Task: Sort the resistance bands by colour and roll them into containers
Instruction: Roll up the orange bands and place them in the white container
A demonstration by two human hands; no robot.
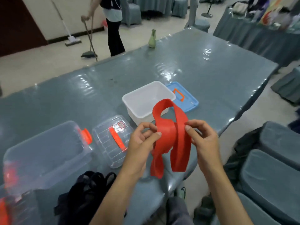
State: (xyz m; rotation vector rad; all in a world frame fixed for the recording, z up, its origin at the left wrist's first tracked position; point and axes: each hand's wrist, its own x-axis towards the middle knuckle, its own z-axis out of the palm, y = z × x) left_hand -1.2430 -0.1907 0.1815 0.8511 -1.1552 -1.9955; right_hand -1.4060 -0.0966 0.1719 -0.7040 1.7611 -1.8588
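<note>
Both hands pinch the red band above the desk's near edge, left hand and right hand level, its loops running away toward the white tub.

A: Setting? Looks like a banquet or function hall.
B: Agreed. Long table under grey-blue cloth with clear plastic cover; chairs in matching fabric covers, more rows at the back.
A: Pale floor; a person sweeping with a broom, mop against the wall.
</note>
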